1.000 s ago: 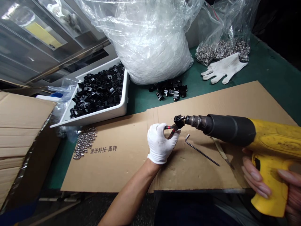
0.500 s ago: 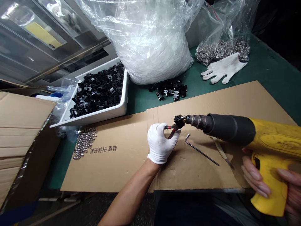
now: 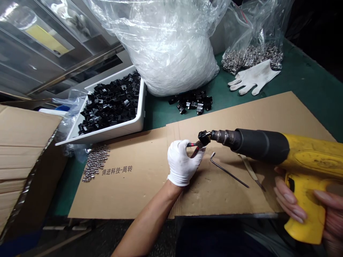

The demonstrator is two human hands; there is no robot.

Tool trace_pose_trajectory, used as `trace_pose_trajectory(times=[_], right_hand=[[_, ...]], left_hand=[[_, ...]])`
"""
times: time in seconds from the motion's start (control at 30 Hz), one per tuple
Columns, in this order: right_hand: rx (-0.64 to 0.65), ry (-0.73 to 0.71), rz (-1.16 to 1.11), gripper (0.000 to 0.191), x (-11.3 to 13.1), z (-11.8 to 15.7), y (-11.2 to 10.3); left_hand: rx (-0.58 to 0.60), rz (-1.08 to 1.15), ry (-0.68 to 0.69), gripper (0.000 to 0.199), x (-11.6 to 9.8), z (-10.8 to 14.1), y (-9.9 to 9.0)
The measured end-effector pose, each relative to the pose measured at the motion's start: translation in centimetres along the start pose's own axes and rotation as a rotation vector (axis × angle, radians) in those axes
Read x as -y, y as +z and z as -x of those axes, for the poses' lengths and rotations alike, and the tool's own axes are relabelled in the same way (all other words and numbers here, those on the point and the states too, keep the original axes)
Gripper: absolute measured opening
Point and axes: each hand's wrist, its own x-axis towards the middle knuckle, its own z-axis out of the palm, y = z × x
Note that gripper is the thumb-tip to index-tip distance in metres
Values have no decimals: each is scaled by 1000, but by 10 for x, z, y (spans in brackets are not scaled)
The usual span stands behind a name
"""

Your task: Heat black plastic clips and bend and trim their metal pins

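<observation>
My left hand, in a white glove, is closed round pliers with red and black handles. A small black plastic part with a metal pin sits at the jaws of the pliers. Bare and ungloved, my right hand grips the handle of a yellow heat gun. The gun's stepped metal nozzle points left, its tip right at the pin of the black part; whether they touch I cannot tell. Below the nozzle, a hex key and a thin pale-handled tool lie on the cardboard sheet.
A white bin of black parts stands at the back left. Small metal pieces lie on the cardboard's left. Behind are loose black parts, a large plastic bag, a bag of metal fittings and a white glove. A carton stands left.
The view has shifted very slightly. Both hands keep their grips, and the nozzle stays at the black part.
</observation>
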Motion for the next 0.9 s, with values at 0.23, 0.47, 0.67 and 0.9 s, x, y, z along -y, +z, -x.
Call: trace_pose_trajectory(times=[0.23, 0.47, 0.67, 0.9], right_hand=[[-113, 40, -30, 66, 5, 1, 8], [44, -44, -45, 49, 7, 1, 15], [152, -128, -61, 56, 6, 3, 17], [155, -129, -44, 60, 8, 3, 20]], left_hand=[[1, 0, 0, 38, 0, 0, 1], [0, -2, 15, 39, 1, 0, 1], [-8, -10, 19, 38, 0, 0, 1], [-2, -22, 9, 39, 1, 1, 1]])
